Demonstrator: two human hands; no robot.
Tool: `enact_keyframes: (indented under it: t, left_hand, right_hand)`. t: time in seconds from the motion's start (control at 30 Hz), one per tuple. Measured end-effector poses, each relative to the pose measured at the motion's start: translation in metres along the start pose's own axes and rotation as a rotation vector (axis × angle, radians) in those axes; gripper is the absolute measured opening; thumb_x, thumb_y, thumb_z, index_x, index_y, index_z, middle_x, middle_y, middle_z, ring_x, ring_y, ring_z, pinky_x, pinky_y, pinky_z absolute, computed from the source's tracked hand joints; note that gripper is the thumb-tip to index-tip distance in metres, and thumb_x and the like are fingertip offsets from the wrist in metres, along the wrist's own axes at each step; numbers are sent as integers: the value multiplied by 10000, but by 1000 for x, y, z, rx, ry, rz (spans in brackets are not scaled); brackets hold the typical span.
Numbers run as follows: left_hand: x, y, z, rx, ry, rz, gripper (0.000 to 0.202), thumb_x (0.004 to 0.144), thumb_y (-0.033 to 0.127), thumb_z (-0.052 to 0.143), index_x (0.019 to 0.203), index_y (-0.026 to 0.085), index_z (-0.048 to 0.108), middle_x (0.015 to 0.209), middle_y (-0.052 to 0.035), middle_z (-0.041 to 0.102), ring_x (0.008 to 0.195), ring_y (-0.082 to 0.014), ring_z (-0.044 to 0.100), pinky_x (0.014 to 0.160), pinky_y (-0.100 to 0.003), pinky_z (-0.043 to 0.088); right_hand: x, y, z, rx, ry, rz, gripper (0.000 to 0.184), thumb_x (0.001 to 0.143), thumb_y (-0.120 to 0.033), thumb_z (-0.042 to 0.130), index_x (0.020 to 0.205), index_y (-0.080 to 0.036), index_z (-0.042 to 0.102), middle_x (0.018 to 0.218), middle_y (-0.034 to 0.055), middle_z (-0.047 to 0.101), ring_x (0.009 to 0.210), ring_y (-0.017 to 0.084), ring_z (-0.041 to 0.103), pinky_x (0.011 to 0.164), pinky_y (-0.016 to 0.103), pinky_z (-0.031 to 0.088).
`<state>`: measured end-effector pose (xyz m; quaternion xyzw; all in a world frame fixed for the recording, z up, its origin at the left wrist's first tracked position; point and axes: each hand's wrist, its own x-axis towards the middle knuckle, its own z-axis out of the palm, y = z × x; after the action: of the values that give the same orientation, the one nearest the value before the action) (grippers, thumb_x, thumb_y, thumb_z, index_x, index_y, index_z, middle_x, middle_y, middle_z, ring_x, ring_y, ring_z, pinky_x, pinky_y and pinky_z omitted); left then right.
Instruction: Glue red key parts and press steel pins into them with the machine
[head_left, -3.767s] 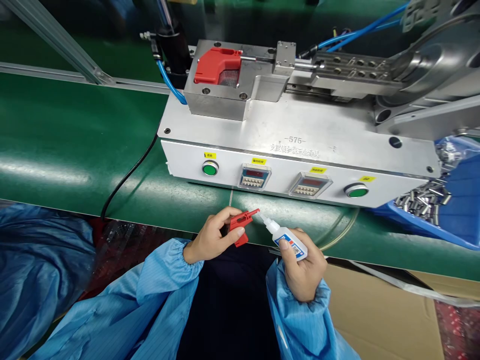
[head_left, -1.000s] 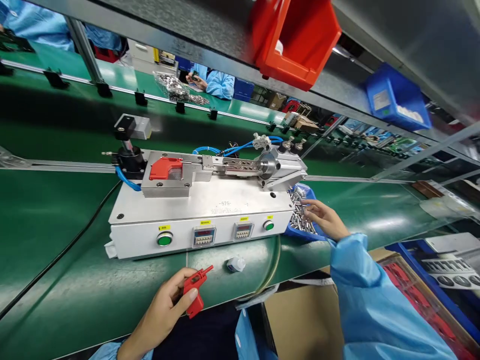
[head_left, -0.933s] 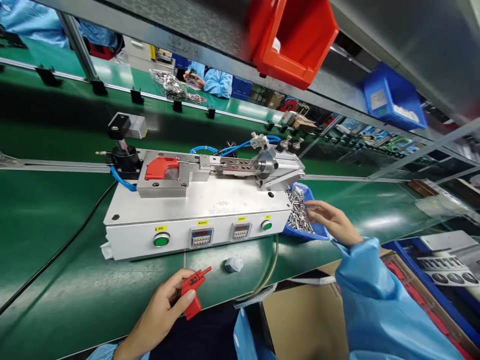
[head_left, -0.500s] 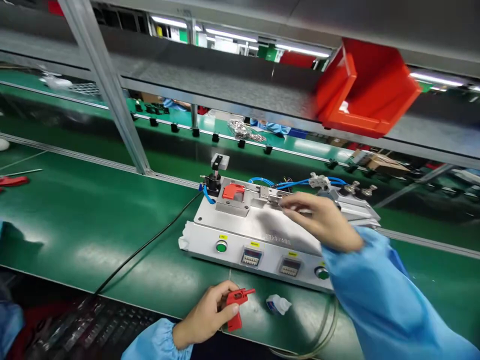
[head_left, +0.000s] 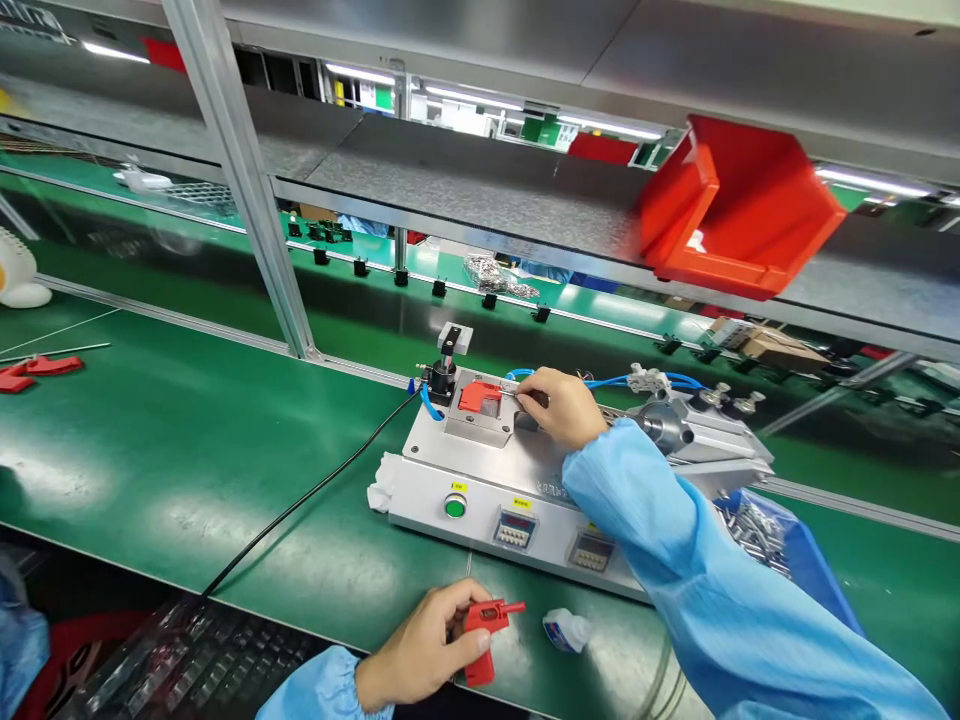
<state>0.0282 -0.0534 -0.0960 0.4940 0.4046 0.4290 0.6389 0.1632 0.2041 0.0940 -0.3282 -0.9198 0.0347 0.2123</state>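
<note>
My left hand (head_left: pixel 424 650) is closed round a small red plastic part (head_left: pixel 482 633) near the front edge of the green bench. My right hand (head_left: pixel 559 405) reaches out over the silver fixture machine (head_left: pixel 480 480). Its fingers are pinched together right beside a second red part (head_left: pixel 480 397) seated in the machine's nest. What the fingers pinch is too small to make out. A small white glue bottle (head_left: pixel 566 629) lies on the bench between my left hand and the machine's front panel.
A blue bin of small metal pins (head_left: pixel 772 535) stands right of the machine. A black cable (head_left: pixel 300 497) runs left across the bench. A red bin (head_left: pixel 739 210) hangs from the overhead shelf, with an aluminium post (head_left: pixel 244 190) at the left. More red parts (head_left: pixel 34 368) lie far left.
The glue bottle left my right hand and lies on the bench. My right hand went to the pin bin, then moved left to the red part in the machine. My left hand kept its red part.
</note>
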Motion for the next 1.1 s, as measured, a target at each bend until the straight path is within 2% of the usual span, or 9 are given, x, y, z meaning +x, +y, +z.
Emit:
enact_keyframes:
  t: [0.1,0.27,0.33,0.5,0.6,0.73,0.87,1.0,1.1]
  left_hand:
    - [-1,2,-1,7,-2,7,313,905,464,683,1023,174,672,834,2,606,713,-145,487,684,-264,411]
    - [1,0,-1,2,4,39,319,916,478,674,1020,176,674,817,5,595,697,-142,470,665,-260,403]
    - [2,0,-2,-7,-4,43,320,915,486,681,1004,179,665,806,8,591,689,-140,469,652,-255,398]
    - [3,1,-3,-20,-27,49,307,896,466,697,997,178,662,782,13,585,671,-138,476,634,-250,396]
    - [3,0,-3,-23,-21,37,305,900,467,697,993,178,664,801,9,597,685,-138,479,650,-252,403]
    - [3,-5,-2,-60,-8,49,395,905,557,704,1001,176,662,822,6,591,704,-137,472,662,-251,401]
    - [3,-8,-1,-121,10,50,507,893,639,710,1085,171,679,865,-10,601,731,-142,488,683,-252,427]
    - [3,-10,-2,-131,9,43,521,892,645,726,1117,178,677,886,-16,609,741,-139,491,695,-252,443]
    - [4,-13,-3,-178,-32,29,557,884,667,738,1156,190,645,857,-1,579,679,-119,497,612,-223,437]
  right_hand:
    - [7,-3,-1,-27,-23,6,194,922,-157,580,837,-213,745,890,68,712,839,230,659,763,332,493]
    - [10,-10,3,-77,-27,-69,267,983,-175,539,1098,-215,777,1067,92,735,980,259,664,867,370,532]
    - [6,-12,4,-131,-48,-131,291,1013,-199,514,1134,-225,778,1116,101,737,1022,273,655,893,395,547]
    - [-9,-3,-2,-215,-22,-153,331,1048,-259,472,1026,-213,800,1102,128,746,1029,301,651,903,458,582]
    - [-12,0,-7,-211,-28,-143,326,1043,-275,484,1029,-209,803,1112,131,751,1041,312,645,920,491,589]
    - [1,-10,-5,-225,-36,-113,242,996,-228,555,1058,-223,788,1111,111,746,1048,300,643,895,446,585]
    - [19,-25,4,-196,-102,-129,252,992,-154,554,1106,-235,764,1179,93,728,1063,277,644,865,401,567]
    - [31,-33,13,-186,-140,-116,130,967,-152,634,978,-210,750,1115,101,716,1012,270,643,789,377,549]
    - [38,-33,14,-181,-148,-127,105,901,-126,716,832,-205,711,1051,87,706,961,249,639,807,359,538]
